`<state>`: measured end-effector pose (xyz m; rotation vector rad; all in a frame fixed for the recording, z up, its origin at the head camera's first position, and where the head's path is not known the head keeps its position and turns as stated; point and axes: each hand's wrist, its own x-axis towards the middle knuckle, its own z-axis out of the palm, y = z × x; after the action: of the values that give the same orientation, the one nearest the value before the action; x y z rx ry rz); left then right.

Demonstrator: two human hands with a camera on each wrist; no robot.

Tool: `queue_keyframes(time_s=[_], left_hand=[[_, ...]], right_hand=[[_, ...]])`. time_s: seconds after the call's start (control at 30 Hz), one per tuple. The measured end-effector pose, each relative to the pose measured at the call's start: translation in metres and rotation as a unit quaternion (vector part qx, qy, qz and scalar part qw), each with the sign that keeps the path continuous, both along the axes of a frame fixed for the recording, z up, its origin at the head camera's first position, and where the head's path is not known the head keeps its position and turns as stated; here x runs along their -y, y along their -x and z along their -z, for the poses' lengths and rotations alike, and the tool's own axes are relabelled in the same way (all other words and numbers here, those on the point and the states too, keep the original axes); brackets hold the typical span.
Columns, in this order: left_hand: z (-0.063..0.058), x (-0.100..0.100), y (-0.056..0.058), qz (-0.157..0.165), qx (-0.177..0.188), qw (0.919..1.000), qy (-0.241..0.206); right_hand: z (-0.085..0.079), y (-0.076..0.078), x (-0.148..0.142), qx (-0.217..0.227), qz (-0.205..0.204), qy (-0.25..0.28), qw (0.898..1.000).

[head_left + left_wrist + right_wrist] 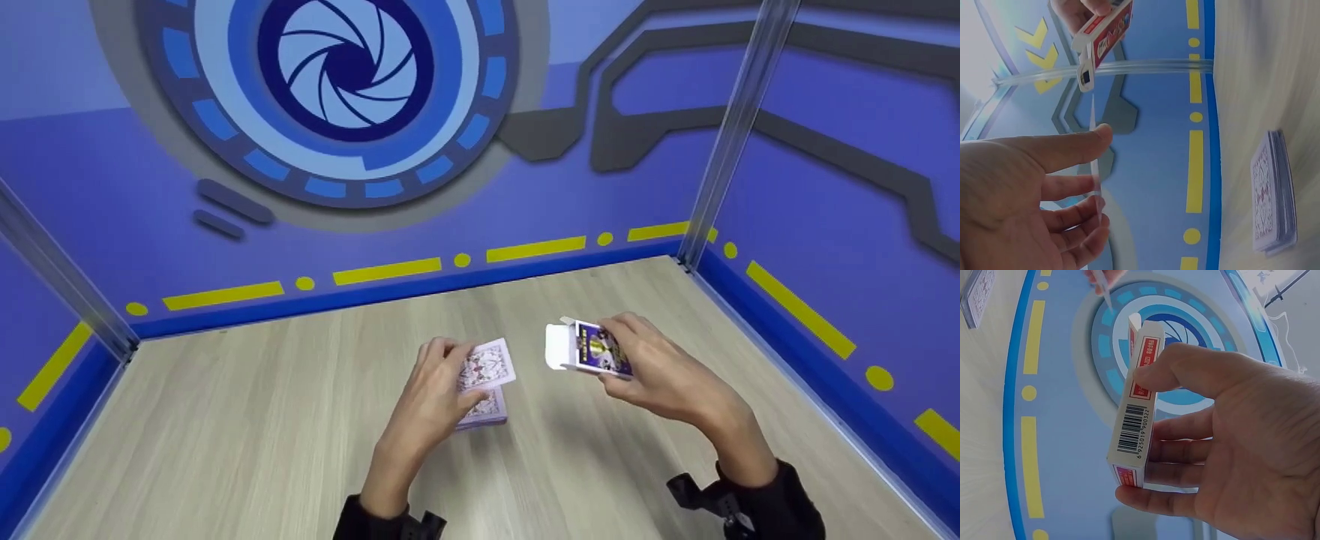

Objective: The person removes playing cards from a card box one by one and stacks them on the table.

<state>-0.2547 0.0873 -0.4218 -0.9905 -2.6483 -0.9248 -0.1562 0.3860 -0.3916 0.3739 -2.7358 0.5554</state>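
My left hand (426,399) pinches a playing card (491,364) with a patterned back between thumb and fingers. Edge-on in the left wrist view, the card (1094,115) looks very thin. Below it, a deck of playing cards (491,410) lies stacked on the table, partly hidden by the hand in the head view. My right hand (671,379) grips a card box (602,351) by its sides, raised over the table. The box's white flap (557,347) hangs open towards the left hand. A barcode (1132,429) shows on the side of the box.
The wooden table (247,427) meets blue printed walls (420,247) at the back and both sides. Clear posts (739,135) stand at the back corners. Black wrist mounts (727,502) sit on both forearms.
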Motion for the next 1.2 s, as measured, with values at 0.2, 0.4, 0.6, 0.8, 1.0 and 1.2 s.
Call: queue_keyframes(time_s=[0.2, 0.4, 0.6, 0.8, 1.0, 1.2], left_hand=[[0.013, 0.001, 0.009, -0.009, 0.034, 0.9990, 0.029], [0.027, -0.001, 0.017, -0.009, 0.067, 0.9965, 0.048], [0.038, -0.004, 0.022, -0.009, 0.091, 0.9930, 0.074], [0.047, -0.007, 0.026, 0.002, 0.096, 0.9916, 0.086], [0.057, -0.009, 0.029, -0.009, 0.106, 0.9897, 0.095], [0.066, -0.010, 0.030, -0.021, 0.116, 0.9881, 0.099]], right_hand=[[0.000, 0.000, -0.003, 0.000, 0.008, -0.002, 1.000], [0.001, 0.001, -0.002, 0.001, 0.006, 0.001, 1.000], [0.001, 0.001, -0.002, 0.000, 0.001, 0.001, 1.000], [0.001, 0.001, -0.001, 0.007, 0.002, 0.000, 1.000], [0.002, 0.000, -0.001, 0.005, 0.000, -0.001, 1.000], [0.000, 0.000, 0.000, 0.001, 0.001, -0.009, 1.000]])
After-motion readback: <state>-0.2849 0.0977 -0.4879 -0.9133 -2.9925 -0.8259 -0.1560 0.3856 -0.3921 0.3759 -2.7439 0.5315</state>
